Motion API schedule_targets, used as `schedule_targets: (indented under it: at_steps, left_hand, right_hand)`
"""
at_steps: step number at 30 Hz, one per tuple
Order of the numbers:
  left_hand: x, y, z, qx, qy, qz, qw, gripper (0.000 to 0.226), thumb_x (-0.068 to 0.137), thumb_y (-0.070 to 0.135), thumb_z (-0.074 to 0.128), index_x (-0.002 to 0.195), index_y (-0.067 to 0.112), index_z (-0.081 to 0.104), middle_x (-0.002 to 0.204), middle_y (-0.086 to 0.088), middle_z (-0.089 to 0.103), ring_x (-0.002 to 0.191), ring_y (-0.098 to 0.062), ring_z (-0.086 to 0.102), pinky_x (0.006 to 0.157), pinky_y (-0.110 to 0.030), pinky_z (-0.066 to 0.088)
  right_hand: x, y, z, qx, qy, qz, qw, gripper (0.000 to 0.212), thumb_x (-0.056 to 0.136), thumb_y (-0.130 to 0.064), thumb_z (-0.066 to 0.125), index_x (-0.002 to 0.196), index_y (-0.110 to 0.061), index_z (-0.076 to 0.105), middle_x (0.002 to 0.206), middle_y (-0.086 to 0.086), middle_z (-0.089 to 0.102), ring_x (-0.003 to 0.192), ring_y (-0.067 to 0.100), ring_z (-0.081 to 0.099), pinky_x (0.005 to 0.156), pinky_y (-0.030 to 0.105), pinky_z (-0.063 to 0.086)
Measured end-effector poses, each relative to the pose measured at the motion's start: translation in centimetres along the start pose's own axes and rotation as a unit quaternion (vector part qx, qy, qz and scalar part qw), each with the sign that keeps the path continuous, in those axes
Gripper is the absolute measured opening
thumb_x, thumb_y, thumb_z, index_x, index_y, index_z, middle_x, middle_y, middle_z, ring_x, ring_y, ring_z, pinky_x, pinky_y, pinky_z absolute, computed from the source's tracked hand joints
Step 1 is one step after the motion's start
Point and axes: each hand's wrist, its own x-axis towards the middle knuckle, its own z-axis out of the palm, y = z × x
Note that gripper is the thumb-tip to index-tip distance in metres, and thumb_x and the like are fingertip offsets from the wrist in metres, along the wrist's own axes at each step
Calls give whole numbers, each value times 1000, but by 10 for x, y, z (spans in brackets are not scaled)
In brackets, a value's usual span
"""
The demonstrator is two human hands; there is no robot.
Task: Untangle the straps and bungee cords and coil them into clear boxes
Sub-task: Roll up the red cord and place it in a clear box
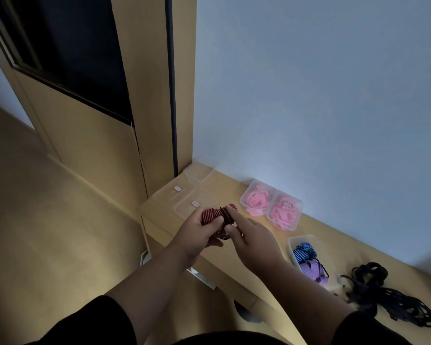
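A coiled red striped bungee cord (210, 215) is held above the left end of the wooden table (234, 265). My left hand (197, 235) grips the coil from the left, thumb on top. My right hand (254, 239) pinches the cord's dark end at the middle of the coil. Two clear boxes (284, 207) at the back hold coiled pink straps. A third clear box (301, 241) holds a blue cord (302, 252) and a purple cord (311, 268). A tangle of black cords (388, 297) lies loose on the right.
Clear lids and an empty clear box (182, 195) sit at the table's left corner beside a wooden cabinet (139, 83). The wall runs behind the table. Floor lies to the left, below the table edge.
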Motion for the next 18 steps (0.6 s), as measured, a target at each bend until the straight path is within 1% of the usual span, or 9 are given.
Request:
schedule_targets:
  at_steps: [2,4,6,8,10,13,15,17,18]
  left_hand:
    - [1,-1,6,-24,-6,-9,1000,24,97,19,66,120,15,61,110,-16,71,83,-23,73,66,-31,56]
    - [2,1,14,-55,-10,-23,998,29,96,20,66,123,12,59,114,-20,69,82,-21,72,66,-32,57]
    - [3,3,21,-73,-23,-38,996,39,90,27,70,124,11,58,114,-20,70,83,-21,73,67,-33,57]
    - [5,3,28,-76,-38,-54,995,50,80,33,75,123,12,58,110,-17,71,82,-22,73,65,-33,57]
    - [8,0,35,-83,-49,-66,993,56,74,32,78,123,11,57,106,-15,71,81,-23,73,63,-33,57]
    - [14,-7,49,-103,-65,-80,989,56,72,31,79,120,12,58,101,-13,72,79,-22,71,61,-34,56]
    - [18,-12,61,-112,-74,-93,987,52,73,32,80,116,12,59,96,-11,73,77,-21,70,59,-34,57]
    - [24,-19,73,-101,-64,-114,986,44,79,26,80,114,11,59,95,-13,73,76,-24,72,58,-35,58]
    - [26,-23,80,-91,-55,-127,986,37,84,21,78,113,9,58,98,-15,73,77,-26,73,59,-35,58]
  right_hand:
    - [-4,3,-2,26,31,-20,999,48,104,-45,45,150,-33,45,107,-1,68,96,17,61,78,35,51]
    - [-8,3,-4,23,45,-22,998,45,104,-41,50,148,-31,50,94,-1,63,86,18,58,74,40,52]
    - [-10,5,-8,16,46,-15,999,46,104,-42,46,148,-32,50,93,-2,60,85,17,56,73,39,51]
    - [-13,9,-11,24,44,-1,999,47,104,-43,44,149,-33,48,95,-3,57,87,16,55,76,37,49]
    - [-16,14,-13,51,57,19,997,45,103,-42,47,147,-35,50,94,-4,54,89,14,53,79,33,47]
    - [-22,25,-17,91,84,30,992,44,99,-38,56,143,-34,55,90,-5,48,87,12,48,79,29,44]
    - [-28,35,-20,101,87,36,990,44,98,-38,58,141,-36,55,89,-6,46,86,6,45,79,19,40]
    - [-35,49,-20,136,91,77,984,42,98,-35,61,139,-44,53,96,-9,51,95,0,48,82,8,37]
    - [-39,57,-20,161,96,107,976,45,98,-34,62,139,-47,51,102,-11,55,99,-2,50,85,6,37]
